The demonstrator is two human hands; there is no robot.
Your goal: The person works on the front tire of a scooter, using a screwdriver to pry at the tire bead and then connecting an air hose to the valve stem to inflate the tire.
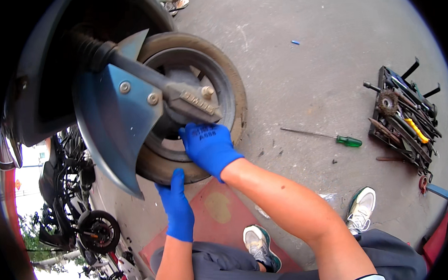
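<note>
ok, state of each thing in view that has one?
Dusty rubber tyre: fitted on the grey rim.
Curved blue fender: mounted, two silver bolts in place.
Blue-gloved left hand: at the tyre's edge, thumb against it.
Blue-gloved right hand: by the grey fork's end, grip unclear.
Green-handled screwdriver: lying on grey floor.
Black tool tray: open, loaded with tools.
Black motorcycle: standing upright.

The gloved left hand point(177, 210) reaches forward, thumb extended; the gloved right hand point(209, 147) shows its back, forearm point(280, 192) bare and slanting.
</note>
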